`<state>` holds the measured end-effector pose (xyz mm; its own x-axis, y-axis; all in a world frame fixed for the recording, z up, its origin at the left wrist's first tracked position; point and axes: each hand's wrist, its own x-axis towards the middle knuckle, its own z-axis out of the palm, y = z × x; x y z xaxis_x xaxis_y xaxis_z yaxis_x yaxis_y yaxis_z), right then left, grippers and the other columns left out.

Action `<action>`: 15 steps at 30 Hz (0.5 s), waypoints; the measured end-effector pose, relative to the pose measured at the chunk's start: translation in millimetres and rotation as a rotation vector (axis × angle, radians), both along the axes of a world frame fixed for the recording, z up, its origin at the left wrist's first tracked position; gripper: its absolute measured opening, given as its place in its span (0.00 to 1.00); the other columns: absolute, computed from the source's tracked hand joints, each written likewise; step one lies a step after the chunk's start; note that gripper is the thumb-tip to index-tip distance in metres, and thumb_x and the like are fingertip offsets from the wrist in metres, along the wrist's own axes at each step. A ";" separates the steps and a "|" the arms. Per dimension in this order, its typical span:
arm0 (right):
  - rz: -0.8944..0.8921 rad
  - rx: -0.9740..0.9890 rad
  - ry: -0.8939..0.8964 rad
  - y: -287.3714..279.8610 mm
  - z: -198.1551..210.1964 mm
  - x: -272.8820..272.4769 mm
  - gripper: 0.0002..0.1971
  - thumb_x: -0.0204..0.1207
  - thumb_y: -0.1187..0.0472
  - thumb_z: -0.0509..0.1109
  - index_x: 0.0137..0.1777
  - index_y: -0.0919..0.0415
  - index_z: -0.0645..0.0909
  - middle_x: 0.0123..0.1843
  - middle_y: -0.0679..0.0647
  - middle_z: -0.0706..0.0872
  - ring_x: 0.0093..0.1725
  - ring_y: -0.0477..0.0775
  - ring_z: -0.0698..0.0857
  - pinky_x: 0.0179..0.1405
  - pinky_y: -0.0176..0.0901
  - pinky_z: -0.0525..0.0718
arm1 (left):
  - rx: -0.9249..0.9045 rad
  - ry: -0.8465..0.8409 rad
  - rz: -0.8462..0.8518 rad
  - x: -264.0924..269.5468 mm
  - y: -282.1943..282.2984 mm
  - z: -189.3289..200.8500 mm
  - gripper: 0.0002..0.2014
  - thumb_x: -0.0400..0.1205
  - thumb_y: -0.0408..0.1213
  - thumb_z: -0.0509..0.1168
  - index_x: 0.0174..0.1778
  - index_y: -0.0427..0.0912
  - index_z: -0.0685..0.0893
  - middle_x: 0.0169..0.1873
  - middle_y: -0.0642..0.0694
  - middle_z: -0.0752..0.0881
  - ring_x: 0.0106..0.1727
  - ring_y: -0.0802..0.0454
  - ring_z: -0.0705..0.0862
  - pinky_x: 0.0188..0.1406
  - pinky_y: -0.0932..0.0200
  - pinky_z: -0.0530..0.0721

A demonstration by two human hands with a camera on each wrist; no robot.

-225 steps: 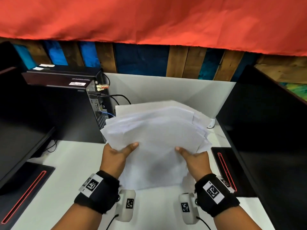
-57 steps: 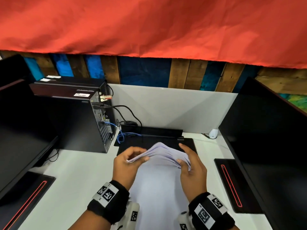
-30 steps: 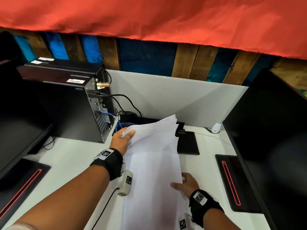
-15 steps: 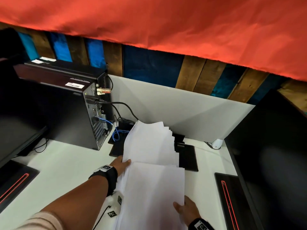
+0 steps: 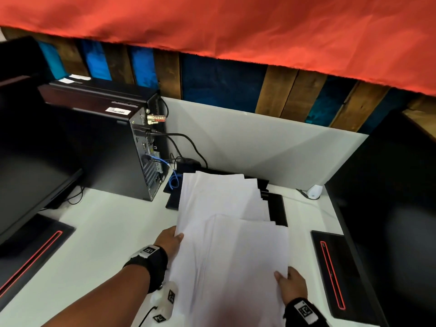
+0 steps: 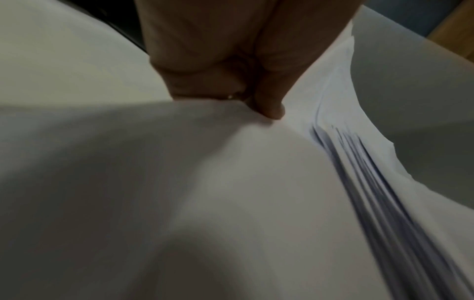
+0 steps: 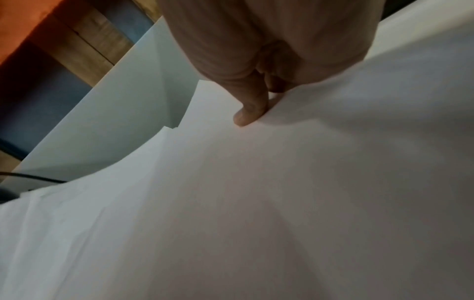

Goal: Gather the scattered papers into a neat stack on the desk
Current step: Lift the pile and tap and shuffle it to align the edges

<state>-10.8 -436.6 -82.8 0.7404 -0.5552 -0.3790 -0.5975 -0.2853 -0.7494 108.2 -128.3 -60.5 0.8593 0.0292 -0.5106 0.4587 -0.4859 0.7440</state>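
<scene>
A sheaf of white papers (image 5: 226,244) is held lengthwise above the white desk (image 5: 101,232), its far sheets fanned and uneven. My left hand (image 5: 171,238) grips the left edge with the thumb on top. In the left wrist view the left hand (image 6: 256,97) pinches the papers (image 6: 256,182), whose layered edges show at the right. My right hand (image 5: 286,279) holds the right edge nearer to me. The right wrist view shows the right hand's thumb (image 7: 250,113) pressed on the top sheet (image 7: 256,203); its other fingers are hidden beneath.
A black computer tower (image 5: 111,142) with cables stands at the left rear. Black monitors flank the desk at left (image 5: 30,166) and right (image 5: 389,197). A black flat device (image 5: 276,208) lies under the papers' far end. A white partition (image 5: 259,142) closes the back.
Both hands have slid back towards me along the papers' edges. The sheaf has settled lower and its far sheets are less spread.
</scene>
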 end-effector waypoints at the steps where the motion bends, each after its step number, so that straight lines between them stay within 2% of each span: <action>1: -0.022 -0.006 0.016 -0.5 2.7 -2.6 0.11 0.75 0.71 0.70 0.56 0.73 0.82 0.60 0.72 0.84 0.64 0.68 0.81 0.63 0.50 0.75 | 0.021 0.016 -0.026 -9.1 5.3 -1.8 0.16 0.84 0.32 0.59 0.67 0.33 0.79 0.62 0.34 0.84 0.60 0.39 0.83 0.57 0.58 0.77; 3: -0.048 0.010 0.043 -1.0 8.8 -4.8 0.18 0.77 0.70 0.68 0.65 0.81 0.76 0.68 0.73 0.79 0.70 0.68 0.77 0.69 0.50 0.71 | 0.033 0.052 -0.073 -27.6 11.6 -7.0 0.16 0.84 0.32 0.59 0.67 0.34 0.80 0.59 0.35 0.86 0.55 0.43 0.83 0.52 0.61 0.76; 7: -0.057 0.040 0.115 10.2 8.0 -3.5 0.24 0.79 0.66 0.66 0.72 0.80 0.69 0.75 0.71 0.73 0.75 0.67 0.71 0.73 0.50 0.67 | 0.031 0.109 -0.153 -61.9 11.5 -15.8 0.16 0.84 0.34 0.58 0.67 0.36 0.79 0.53 0.41 0.85 0.50 0.47 0.82 0.48 0.64 0.74; 9: -0.038 0.039 0.163 20.2 9.4 -4.7 0.28 0.81 0.63 0.65 0.76 0.76 0.64 0.78 0.69 0.68 0.78 0.65 0.68 0.76 0.49 0.63 | 0.033 0.139 -0.159 -74.4 6.6 -15.6 0.17 0.86 0.35 0.56 0.70 0.35 0.77 0.56 0.40 0.84 0.53 0.47 0.81 0.50 0.64 0.75; 10: -0.032 0.039 0.180 23.7 11.3 -2.8 0.28 0.81 0.62 0.64 0.77 0.75 0.63 0.79 0.68 0.67 0.79 0.65 0.67 0.77 0.48 0.63 | 0.030 0.138 -0.139 -77.6 4.7 -16.2 0.19 0.86 0.37 0.54 0.71 0.35 0.75 0.61 0.39 0.83 0.57 0.46 0.81 0.53 0.63 0.74; 12: -0.024 0.044 0.196 29.2 14.7 -0.6 0.27 0.82 0.62 0.62 0.77 0.74 0.62 0.79 0.68 0.66 0.79 0.65 0.67 0.76 0.47 0.62 | -0.037 0.142 -0.077 -87.4 -0.5 -16.8 0.23 0.86 0.45 0.54 0.74 0.36 0.71 0.69 0.39 0.79 0.68 0.44 0.79 0.64 0.62 0.72; 13: -0.016 0.044 0.203 31.3 15.6 0.7 0.26 0.83 0.62 0.61 0.77 0.74 0.62 0.80 0.68 0.66 0.78 0.64 0.67 0.76 0.46 0.62 | -0.100 0.129 -0.060 -91.7 -3.0 -20.6 0.28 0.84 0.53 0.56 0.75 0.38 0.71 0.70 0.41 0.79 0.70 0.45 0.78 0.69 0.58 0.72; 15: 0.004 0.058 0.219 38.7 17.7 1.8 0.25 0.84 0.63 0.59 0.78 0.74 0.61 0.80 0.68 0.66 0.78 0.64 0.67 0.75 0.46 0.63 | -0.211 0.080 -0.065 -99.2 -7.8 -25.0 0.38 0.69 0.65 0.69 0.70 0.44 0.75 0.64 0.47 0.84 0.64 0.50 0.83 0.66 0.55 0.78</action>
